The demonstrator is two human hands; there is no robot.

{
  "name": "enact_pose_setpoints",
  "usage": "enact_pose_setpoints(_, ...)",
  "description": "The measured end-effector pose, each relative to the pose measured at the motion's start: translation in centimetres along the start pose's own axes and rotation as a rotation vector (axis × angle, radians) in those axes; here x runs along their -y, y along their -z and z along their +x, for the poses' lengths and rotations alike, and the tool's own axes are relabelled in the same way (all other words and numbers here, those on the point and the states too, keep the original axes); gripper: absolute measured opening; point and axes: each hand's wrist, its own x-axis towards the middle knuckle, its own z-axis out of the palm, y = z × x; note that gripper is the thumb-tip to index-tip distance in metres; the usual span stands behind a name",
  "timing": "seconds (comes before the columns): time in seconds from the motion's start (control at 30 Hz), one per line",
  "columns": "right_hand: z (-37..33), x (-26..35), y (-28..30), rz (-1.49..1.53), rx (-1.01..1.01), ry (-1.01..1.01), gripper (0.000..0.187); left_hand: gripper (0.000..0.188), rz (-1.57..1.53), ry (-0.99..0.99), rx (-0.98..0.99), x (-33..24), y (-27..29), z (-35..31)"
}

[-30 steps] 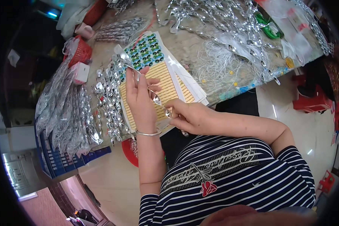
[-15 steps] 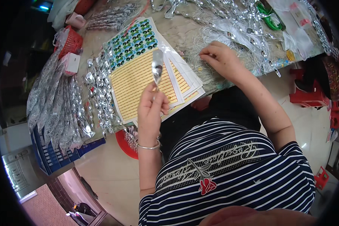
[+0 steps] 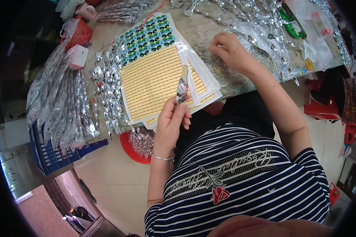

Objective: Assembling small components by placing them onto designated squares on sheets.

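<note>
My left hand (image 3: 172, 118) pinches the lower end of a shiny silver twisted piece (image 3: 182, 90) between thumb and fingers. The piece points up, away from me, over a sheet of yellow strips with red lines (image 3: 150, 83). Beyond that lies a sheet of round blue and green stickers (image 3: 150, 37). My right hand (image 3: 230, 51) is over the table at the edge of a tangle of white threads (image 3: 249, 45), its thumb and fingers curled together. Whatever lies between those fingers, if anything, is too small to make out.
Bundles of wrapped silver twists (image 3: 57, 106) hang over the table's left edge beside a red basket (image 3: 80, 33) and a white box (image 3: 79, 56). More silver twists (image 3: 221, 19) lie at the back. A green tray (image 3: 290, 23) is far right; a red basin (image 3: 136, 146) stands below the table.
My left hand has shifted a little right and toward me, and the silver piece has turned in its grip. My right hand has moved slightly away from me. The view has shifted a little too.
</note>
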Motion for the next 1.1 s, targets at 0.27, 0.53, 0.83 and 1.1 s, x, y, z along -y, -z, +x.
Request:
enact_pose_setpoints(0.27,0.6,5.1,4.6,0.54,0.059,-0.178,0.02,0.029,-0.061,-0.116,-0.128,-2.0,-0.7,1.1)
enact_pose_setpoints(0.53,-0.9,11.2,5.2,0.731,0.265,-0.155,0.011,0.052,-0.01,-0.287,-0.128,-5.1,-3.1,2.1)
enact_pose_setpoints(0.83,-2.9,10.3,5.6,0.764,0.215,-0.285,0.007,0.012,0.016,-0.201,-0.117,-3.4,-1.7,1.0)
enact_pose_setpoints(1.1,-4.7,7.3,6.3,0.756,0.134,-0.366,0.007,0.009,0.084,-0.154,-0.233,-2.1,-0.3,-0.5)
